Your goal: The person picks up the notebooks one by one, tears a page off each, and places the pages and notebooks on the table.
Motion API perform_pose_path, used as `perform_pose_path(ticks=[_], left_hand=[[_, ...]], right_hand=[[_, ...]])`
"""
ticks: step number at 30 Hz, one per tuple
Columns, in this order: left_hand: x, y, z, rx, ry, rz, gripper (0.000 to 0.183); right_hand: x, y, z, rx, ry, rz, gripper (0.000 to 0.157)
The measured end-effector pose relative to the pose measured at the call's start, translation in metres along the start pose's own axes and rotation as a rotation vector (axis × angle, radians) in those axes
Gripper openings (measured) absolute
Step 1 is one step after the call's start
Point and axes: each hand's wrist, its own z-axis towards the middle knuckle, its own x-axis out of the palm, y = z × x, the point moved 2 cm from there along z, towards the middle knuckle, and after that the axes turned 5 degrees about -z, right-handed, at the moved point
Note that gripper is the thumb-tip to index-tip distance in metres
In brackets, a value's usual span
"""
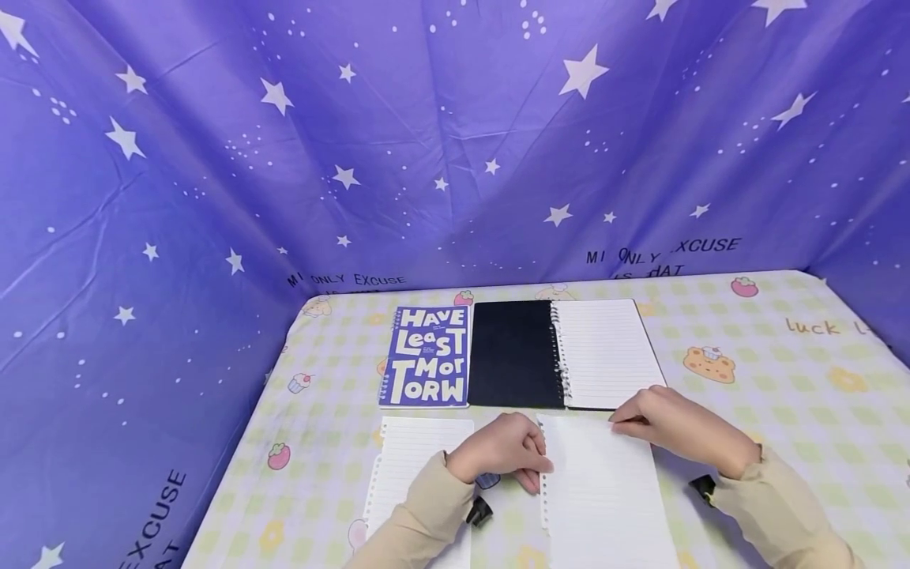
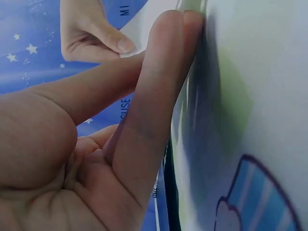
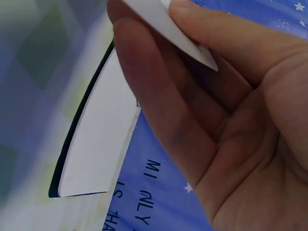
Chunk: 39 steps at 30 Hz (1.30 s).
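A loose lined sheet of paper (image 1: 604, 498) with a punched left edge lies in front of the open notebook (image 1: 607, 356). My right hand (image 1: 657, 419) pinches its upper right corner between thumb and fingers; the corner (image 3: 192, 43) pokes past the fingers in the right wrist view. At the punched left edge, my left hand (image 1: 501, 450) pinches the same sheet, its thumb and fingertips meeting there. Fingers partly hide that hold in the left wrist view. Beneath the left forearm lies a second loose lined sheet (image 1: 423, 442), partly covered by the sleeve.
A purple spiral notebook (image 1: 430, 356) with large white lettering lies left of the open notebook's black cover (image 1: 512, 356). A checked tablecloth (image 1: 782, 411) covers the table. Purple star-printed curtains (image 1: 455, 158) hang at the back and sides.
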Motion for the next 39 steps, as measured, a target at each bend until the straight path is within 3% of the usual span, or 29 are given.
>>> perform_pose_path(ticks=[8, 17, 29, 34, 39], left_hand=[[0.005, -0.002, 0.000, 0.008, -0.071, 0.106, 0.016], [0.008, -0.003, -0.002, -0.021, -0.132, 0.133, 0.018], [-0.003, -0.010, -0.006, -0.035, -0.175, 0.229, 0.026], [-0.019, -0.014, -0.001, 0.013, -0.227, 0.251, 0.024], [-0.037, -0.022, 0.007, 0.070, -0.272, 0.195, 0.028]], right_hand=[[0.000, -0.004, -0.001, 0.084, -0.017, -0.103, 0.016], [0.002, -0.002, -0.003, 0.142, -0.028, -0.215, 0.002], [-0.002, 0.008, -0.006, 0.171, -0.137, -0.289, 0.004], [-0.005, 0.014, 0.003, 0.186, -0.180, -0.306, 0.024], [-0.003, 0.023, 0.018, 0.147, -0.200, -0.364, 0.040]])
